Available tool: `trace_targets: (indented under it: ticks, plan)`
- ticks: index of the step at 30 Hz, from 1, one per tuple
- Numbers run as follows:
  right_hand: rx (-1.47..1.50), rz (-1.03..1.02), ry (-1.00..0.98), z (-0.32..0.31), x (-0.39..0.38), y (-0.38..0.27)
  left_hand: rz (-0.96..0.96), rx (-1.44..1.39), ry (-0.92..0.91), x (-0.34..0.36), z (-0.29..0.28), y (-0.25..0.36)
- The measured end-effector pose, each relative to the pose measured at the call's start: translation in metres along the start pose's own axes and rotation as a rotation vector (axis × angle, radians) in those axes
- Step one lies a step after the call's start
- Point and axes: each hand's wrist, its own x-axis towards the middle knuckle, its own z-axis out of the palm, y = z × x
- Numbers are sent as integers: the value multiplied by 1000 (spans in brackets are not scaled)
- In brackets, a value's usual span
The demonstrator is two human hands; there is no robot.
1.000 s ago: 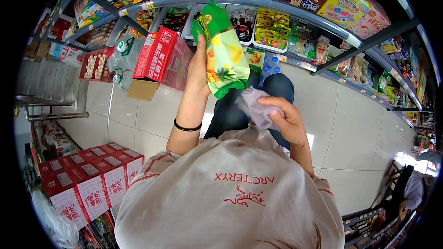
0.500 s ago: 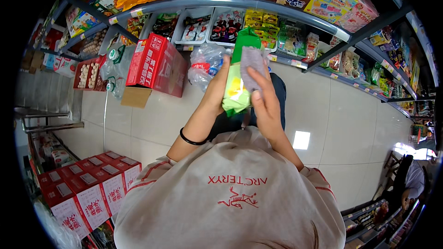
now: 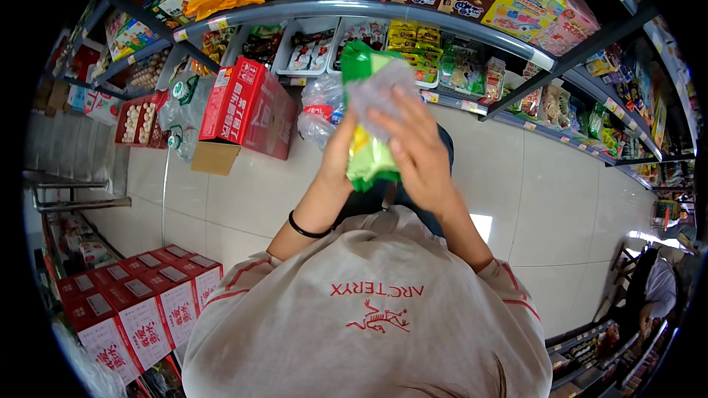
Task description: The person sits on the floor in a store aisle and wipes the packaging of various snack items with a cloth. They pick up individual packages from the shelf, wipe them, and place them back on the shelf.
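A green and yellow plastic snack bag (image 3: 369,151) is held up in front of the chest, between the person and the grey metal shelf (image 3: 413,18) stocked with packets. The bag is gripped from the left side by the left hand (image 3: 341,149), whose fingers are closed around its edge so that it is kept upright and steady. The right hand (image 3: 413,149) is laid over the bag's front, and a crumpled pale grey cloth or wipe (image 3: 380,96) is pressed flat against the upper part of the bag under its fingers; what the material is cannot be told for sure from this view. The grip of the right hand is thus pressed down on the cloth rather than spread. A black band (image 3: 306,227) is worn on the left wrist. On the tiled floor (image 3: 251,191), just beside the shelf, a red cardboard carton (image 3: 243,103) is stood, with a wrapped pack of clear bottles (image 3: 324,110) next to it. A row of red and white boxes (image 3: 140,302) is set at the lower left.
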Motion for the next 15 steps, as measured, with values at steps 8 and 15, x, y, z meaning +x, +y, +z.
trace_targets:
  ticks: [8,15]
  plan:
    - [423,436,76,6,-64,10,62,-64,-149,10,8,42]
    - [437,472,182,-7,-41,-9,53,283,21,10,-14,16]
